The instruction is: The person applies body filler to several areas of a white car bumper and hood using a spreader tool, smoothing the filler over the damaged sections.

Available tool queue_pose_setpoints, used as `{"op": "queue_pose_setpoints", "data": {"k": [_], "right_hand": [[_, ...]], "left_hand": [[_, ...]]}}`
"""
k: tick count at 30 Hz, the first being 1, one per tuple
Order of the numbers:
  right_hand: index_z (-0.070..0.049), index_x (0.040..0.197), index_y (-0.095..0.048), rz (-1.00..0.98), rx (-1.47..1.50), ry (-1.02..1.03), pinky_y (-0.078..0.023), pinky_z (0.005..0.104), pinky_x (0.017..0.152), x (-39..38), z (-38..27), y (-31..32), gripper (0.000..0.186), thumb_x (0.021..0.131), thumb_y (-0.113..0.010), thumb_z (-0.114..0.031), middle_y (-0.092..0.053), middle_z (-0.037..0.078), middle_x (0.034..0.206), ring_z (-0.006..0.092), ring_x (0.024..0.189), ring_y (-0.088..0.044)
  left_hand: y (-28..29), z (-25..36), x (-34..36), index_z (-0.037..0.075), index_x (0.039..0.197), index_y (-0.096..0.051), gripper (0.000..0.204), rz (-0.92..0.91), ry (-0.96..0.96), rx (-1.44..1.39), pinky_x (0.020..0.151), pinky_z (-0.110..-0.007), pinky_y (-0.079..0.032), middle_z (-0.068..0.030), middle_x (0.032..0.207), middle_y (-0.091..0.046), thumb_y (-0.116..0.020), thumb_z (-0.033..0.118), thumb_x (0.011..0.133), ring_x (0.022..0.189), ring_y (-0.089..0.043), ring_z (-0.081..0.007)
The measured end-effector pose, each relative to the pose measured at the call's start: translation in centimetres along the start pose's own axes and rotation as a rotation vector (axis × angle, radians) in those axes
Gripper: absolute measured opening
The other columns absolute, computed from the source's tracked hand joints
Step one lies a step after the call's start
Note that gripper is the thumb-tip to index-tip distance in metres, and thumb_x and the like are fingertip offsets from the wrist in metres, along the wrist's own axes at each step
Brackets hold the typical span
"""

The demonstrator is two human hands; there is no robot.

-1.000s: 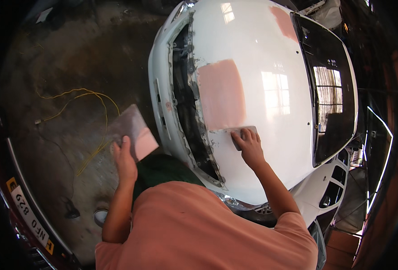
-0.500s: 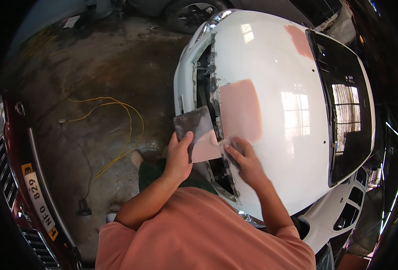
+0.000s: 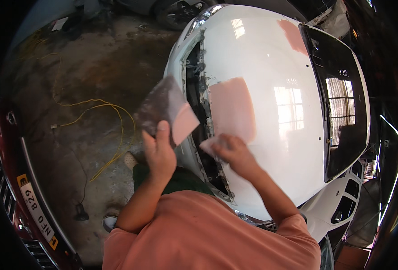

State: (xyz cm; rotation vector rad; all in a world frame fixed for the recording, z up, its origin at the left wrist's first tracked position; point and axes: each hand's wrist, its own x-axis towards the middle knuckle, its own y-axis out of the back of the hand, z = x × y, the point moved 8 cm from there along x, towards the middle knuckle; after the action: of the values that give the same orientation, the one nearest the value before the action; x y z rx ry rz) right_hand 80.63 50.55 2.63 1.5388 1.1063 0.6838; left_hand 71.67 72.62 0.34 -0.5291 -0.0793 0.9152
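Pink filler patch (image 3: 232, 105) covers the middle of the white hood (image 3: 271, 67) at its front edge; a second patch (image 3: 292, 37) lies near the far rear corner. Left hand (image 3: 160, 153) grips a dark board (image 3: 158, 101) still bearing paste (image 3: 184, 126); right hand (image 3: 235, 155) closes on a blurred pale piece (image 3: 209, 145). Coverage appears well advanced; final smoothness cannot be told.

I am viewing a tilted, dark grey board (image 3: 160, 102) carrying pink paste (image 3: 185, 126) at its right end; a blurred, pale spreader (image 3: 207, 145) is showing near it; a pink patch (image 3: 232, 105) is covering part of the white hood (image 3: 273, 153).
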Motion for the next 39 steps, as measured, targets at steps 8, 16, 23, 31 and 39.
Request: {"op": "queue_pose_setpoints", "data": {"k": [8,16,23,31,39], "right_hand": [[-0.025,0.134,-0.058,0.09,-0.533,-0.126,-0.042,0.0478,0.102,7.8,17.9,2.6,0.058,0.083,-0.054,0.002,-0.053,0.015,0.131,0.0339,0.125,-0.05],[-0.028,0.133,-0.058,0.028,-0.658,-0.089,-0.044,0.0492,0.098,10.8,22.2,1.4,0.056,0.084,-0.056,-0.001,-0.055,0.012,0.127,0.0328,0.12,-0.054],[-0.029,0.134,-0.057,-0.085,-0.654,-0.144,-0.048,0.0485,0.094,12.0,23.6,0.9,0.054,0.086,-0.056,-0.003,-0.056,0.011,0.124,0.0338,0.118,-0.057],[-0.025,0.134,-0.057,-0.155,-0.623,-0.149,-0.049,0.0487,0.096,7.1,20.5,-0.5,0.053,0.085,-0.058,-0.004,-0.055,0.015,0.126,0.0364,0.118,-0.056],[-0.021,0.14,-0.055,-0.179,-0.526,-0.264,-0.041,0.0503,0.106,-6.5,12.9,-2.3,0.065,0.081,-0.059,0.005,-0.051,0.018,0.135,0.0366,0.13,-0.047]], "left_hand": [[7.3,-6.2,-1.7,-0.007,0.137,-0.043,0.042,0.087,0.214,0.077,0.1,-0.032,-0.043,-0.0138,0.13,-0.056,-0.051,0.021,0.106,0.116,-0.054,-0.0196],[14.6,-9.3,-3.7,-0.008,0.142,-0.04,0.056,0.273,0.343,0.276,0.102,-0.035,-0.041,-0.0176,0.137,-0.052,-0.055,0.03,0.104,0.121,-0.053,-0.0244],[16.0,-9.2,-3.0,-0.008,0.142,-0.041,0.053,0.284,0.24,0.237,0.105,-0.035,-0.039,-0.0164,0.139,-0.052,-0.054,0.026,0.104,0.122,-0.053,-0.0245],[13.5,-8.1,-2.3,-0.007,0.143,-0.04,0.055,0.216,0.272,0.251,0.104,-0.034,-0.04,-0.0158,0.138,-0.052,-0.056,0.028,0.103,0.122,-0.053,-0.0235],[12.6,-9.1,-1.8,-0.005,0.138,-0.045,0.046,0.123,0.294,0.206,0.103,-0.033,-0.04,-0.0117,0.132,-0.055,-0.053,0.026,0.105,0.117,-0.054,-0.0199]]}}
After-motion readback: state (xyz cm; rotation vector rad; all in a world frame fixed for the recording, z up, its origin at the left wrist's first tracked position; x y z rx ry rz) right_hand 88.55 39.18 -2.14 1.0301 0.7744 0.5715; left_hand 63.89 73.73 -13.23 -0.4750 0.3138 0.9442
